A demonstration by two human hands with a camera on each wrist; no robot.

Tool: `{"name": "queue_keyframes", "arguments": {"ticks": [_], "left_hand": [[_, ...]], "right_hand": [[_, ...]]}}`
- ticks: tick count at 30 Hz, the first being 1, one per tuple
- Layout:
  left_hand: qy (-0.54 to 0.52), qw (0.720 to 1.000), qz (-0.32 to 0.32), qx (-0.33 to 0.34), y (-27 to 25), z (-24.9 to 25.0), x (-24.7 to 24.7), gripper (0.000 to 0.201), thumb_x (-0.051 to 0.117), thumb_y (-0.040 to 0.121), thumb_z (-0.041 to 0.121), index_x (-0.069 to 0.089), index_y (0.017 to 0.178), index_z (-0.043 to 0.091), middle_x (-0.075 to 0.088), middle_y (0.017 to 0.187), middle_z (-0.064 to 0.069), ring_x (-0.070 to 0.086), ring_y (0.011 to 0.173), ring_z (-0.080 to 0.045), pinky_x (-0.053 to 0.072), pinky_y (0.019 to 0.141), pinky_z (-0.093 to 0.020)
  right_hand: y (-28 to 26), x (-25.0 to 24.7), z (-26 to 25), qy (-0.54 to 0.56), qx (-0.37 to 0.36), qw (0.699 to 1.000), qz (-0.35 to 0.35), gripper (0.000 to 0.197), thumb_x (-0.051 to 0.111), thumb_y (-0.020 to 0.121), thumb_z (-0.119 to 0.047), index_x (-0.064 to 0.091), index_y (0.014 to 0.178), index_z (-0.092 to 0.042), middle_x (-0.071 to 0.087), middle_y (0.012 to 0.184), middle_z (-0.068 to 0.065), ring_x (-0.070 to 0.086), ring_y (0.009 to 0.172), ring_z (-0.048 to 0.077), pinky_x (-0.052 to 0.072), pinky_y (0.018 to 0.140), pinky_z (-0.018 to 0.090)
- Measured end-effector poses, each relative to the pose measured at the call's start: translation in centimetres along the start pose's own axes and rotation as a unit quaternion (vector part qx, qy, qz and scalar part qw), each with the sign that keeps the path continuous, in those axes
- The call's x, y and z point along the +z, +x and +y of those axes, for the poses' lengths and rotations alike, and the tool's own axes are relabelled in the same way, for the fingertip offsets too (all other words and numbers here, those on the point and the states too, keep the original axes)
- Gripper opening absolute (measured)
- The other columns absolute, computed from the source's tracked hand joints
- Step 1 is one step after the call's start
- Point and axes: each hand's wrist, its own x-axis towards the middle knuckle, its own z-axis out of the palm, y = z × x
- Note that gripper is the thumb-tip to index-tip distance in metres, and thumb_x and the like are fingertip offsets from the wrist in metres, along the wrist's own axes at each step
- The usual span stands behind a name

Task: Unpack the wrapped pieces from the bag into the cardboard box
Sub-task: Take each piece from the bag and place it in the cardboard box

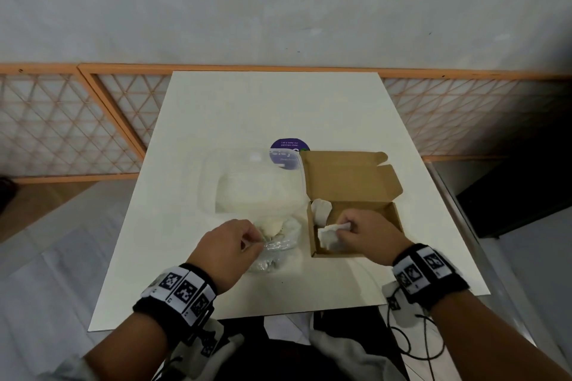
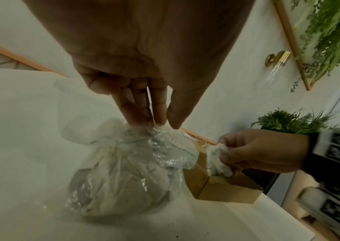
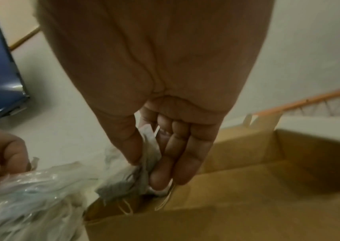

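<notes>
A clear crinkled plastic bag point(image 1: 280, 246) point(image 2: 127, 171) point(image 3: 20, 195) with pale wrapped pieces inside sits on the white table point(image 1: 192, 139). My left hand point(image 1: 229, 244) point(image 2: 154, 120) pinches the bag's top edge. Right of it stands an open brown cardboard box point(image 1: 391, 216) point(image 2: 226, 192) point(image 3: 267, 187). My right hand point(image 1: 362, 232) point(image 2: 247, 153) point(image 3: 150, 166) holds a white wrapped piece point(image 1: 332, 230) point(image 2: 216, 158) point(image 3: 148, 146) between thumb and fingers, low over the box's left part. Another white wrapped piece point(image 1: 322, 209) lies in the box's far left corner.
A clear plastic container point(image 1: 253, 185) sits behind the bag, partly over a round purple sticker point(image 1: 289, 148). The box lid point(image 1: 349, 176) lies open towards the far side. A lattice railing point(image 1: 62, 124) runs behind the table. Cables hang near my right wrist.
</notes>
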Motion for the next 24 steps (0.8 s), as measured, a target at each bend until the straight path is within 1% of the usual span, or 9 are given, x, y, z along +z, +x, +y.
{"name": "queue_keyframes", "arguments": {"ticks": [3,7,10,13,16,18,20,21,24], "left_hand": [[0.004,1.0,-0.002,0.001,0.1,-0.2,0.2,0.001,0.068,0.093,0.036,0.067,0.093,0.035,0.067,0.098,0.018,0.063,0.089,-0.001,0.054,0.088,-0.03],[-0.006,1.0,-0.005,-0.007,0.3,-0.5,0.2,0.002,0.068,0.092,0.036,0.068,0.093,0.034,0.068,0.098,0.017,0.063,0.089,-0.001,0.054,0.088,-0.032],[-0.013,1.0,-0.009,-0.01,0.4,-0.6,0.3,0.002,0.068,0.092,0.036,0.068,0.092,0.034,0.068,0.097,0.018,0.064,0.088,-0.001,0.055,0.087,-0.031],[-0.016,1.0,-0.01,-0.008,0.4,-0.6,0.4,0.001,0.068,0.093,0.035,0.068,0.092,0.034,0.068,0.097,0.018,0.064,0.087,-0.001,0.055,0.087,-0.03],[-0.016,1.0,-0.01,-0.008,0.5,-0.7,0.4,0.002,0.068,0.092,0.035,0.067,0.09,0.035,0.068,0.096,0.017,0.064,0.087,0.0,0.054,0.086,-0.029],[-0.018,1.0,-0.011,-0.009,0.5,-0.8,0.5,0.003,0.069,0.092,0.036,0.067,0.09,0.035,0.068,0.096,0.018,0.064,0.087,0.0,0.054,0.086,-0.029],[-0.023,1.0,-0.013,-0.008,0.5,-0.9,0.5,0.003,0.069,0.091,0.036,0.067,0.09,0.036,0.068,0.096,0.017,0.064,0.087,0.0,0.054,0.086,-0.029],[-0.025,1.0,-0.013,-0.007,0.4,-0.9,0.5,0.003,0.069,0.092,0.036,0.067,0.09,0.035,0.068,0.096,0.017,0.064,0.087,0.0,0.054,0.086,-0.029],[-0.025,1.0,-0.01,-0.004,0.4,-0.8,0.4,0.003,0.07,0.092,0.035,0.067,0.091,0.035,0.067,0.097,0.018,0.063,0.087,0.0,0.054,0.085,-0.027]], "right_hand": [[2.4,1.3,-0.5,-0.006,0.021,1.0,-0.018,0.013,0.061,0.094,-0.024,0.062,0.082,-0.022,0.066,0.081,0.0,0.056,0.072,0.014,0.041,0.063,0.023],[4.6,2.1,-0.7,0.013,0.07,0.997,-0.002,0.013,0.062,0.089,-0.019,0.063,0.08,-0.011,0.06,0.074,0.003,0.052,0.07,0.017,0.041,0.062,0.029],[5.3,2.3,-0.9,0.008,0.116,0.993,0.03,0.008,0.063,0.089,-0.016,0.061,0.081,-0.017,0.06,0.08,0.0,0.053,0.071,0.016,0.038,0.057,0.026],[5.5,2.5,-1.2,-0.014,0.132,0.99,0.041,0.002,0.063,0.091,-0.017,0.062,0.093,-0.018,0.063,0.089,0.002,0.056,0.078,0.018,0.037,0.056,0.025],[5.7,3.0,-1.2,0.007,0.132,0.989,0.066,0.009,0.062,0.092,-0.021,0.064,0.1,-0.017,0.067,0.098,0.002,0.061,0.089,0.02,0.047,0.066,0.03],[5.6,3.4,-1.2,0.041,0.118,0.989,0.082,0.01,0.064,0.094,-0.023,0.063,0.104,-0.021,0.068,0.101,0.001,0.064,0.091,0.02,0.054,0.073,0.033],[5.2,3.5,-1.0,0.066,0.114,0.986,0.097,0.021,0.067,0.095,-0.024,0.06,0.115,-0.023,0.066,0.105,-0.002,0.063,0.095,0.016,0.051,0.074,0.028],[4.9,3.5,-0.7,0.079,0.118,0.984,0.108,0.028,0.069,0.095,-0.025,0.058,0.121,-0.023,0.066,0.109,-0.003,0.063,0.099,0.015,0.048,0.078,0.026],[4.4,3.4,0.3,0.084,0.136,0.978,0.136,0.036,0.069,0.095,-0.023,0.058,0.128,-0.018,0.068,0.118,0.001,0.064,0.107,0.018,0.049,0.09,0.028]]}}
